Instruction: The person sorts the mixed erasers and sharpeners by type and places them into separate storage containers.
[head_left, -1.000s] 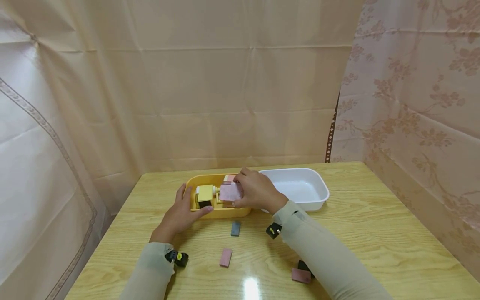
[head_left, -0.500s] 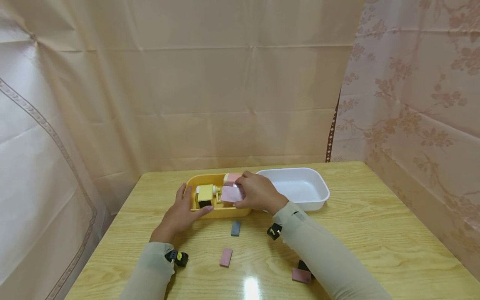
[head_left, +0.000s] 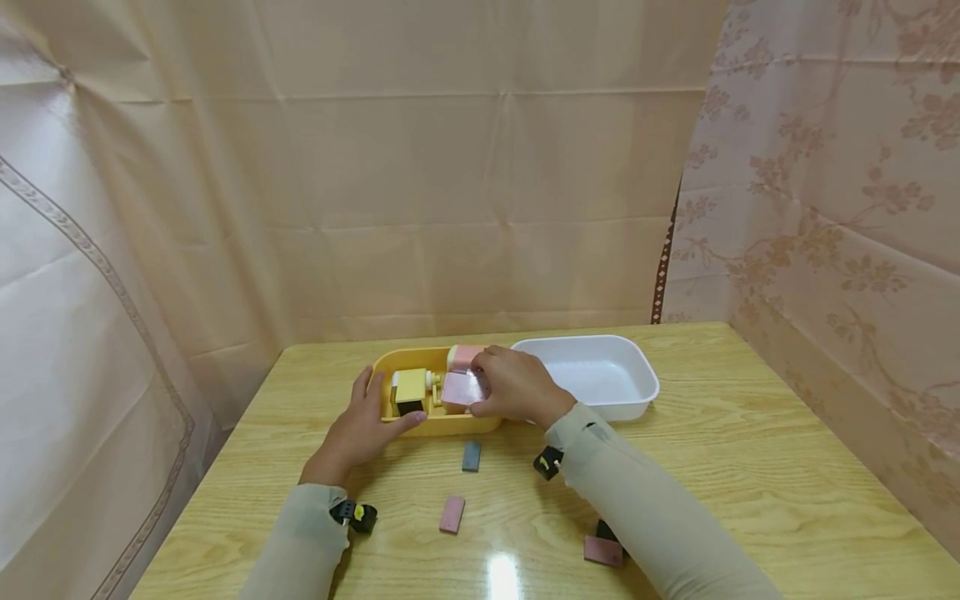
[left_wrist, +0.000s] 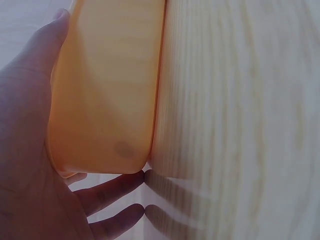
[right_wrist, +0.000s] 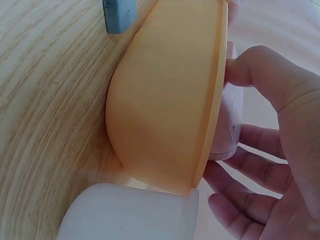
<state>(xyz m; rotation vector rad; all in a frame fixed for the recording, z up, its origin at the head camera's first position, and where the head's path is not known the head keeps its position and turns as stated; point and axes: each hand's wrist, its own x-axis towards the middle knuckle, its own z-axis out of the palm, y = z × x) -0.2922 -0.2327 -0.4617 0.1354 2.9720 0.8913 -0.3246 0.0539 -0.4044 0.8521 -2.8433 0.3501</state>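
Observation:
A yellow plastic bin (head_left: pixel 450 427) stands at the back of the table. My left hand (head_left: pixel 367 423) holds its left end, thumb over the near rim and fingers spread along the end wall; the left wrist view shows the bin (left_wrist: pixel 110 90) between them. My right hand (head_left: pixel 517 385) grips a glossy light pink block (head_left: pixel 461 390) in the bin's right part. In the right wrist view the thumb is at the rim and the fingers are behind the block (right_wrist: pixel 230 122). A pink-and-cream block (head_left: pixel 465 357) lies behind it. A yellow block with a black side (head_left: pixel 411 387) lies to the left.
A white bin (head_left: pixel 600 407) stands against the yellow bin's right side. In front lie a small grey piece (head_left: pixel 471 457) and a pink piece (head_left: pixel 452 515). Another pink piece (head_left: pixel 603 551) and a black piece (head_left: pixel 606 531) are by the right forearm. Curtains hang behind the table.
The pink block in my right hand has shifted slightly right and settled lower in the bin. More of the pink-and-cream block behind shows now. My left hand has stayed still.

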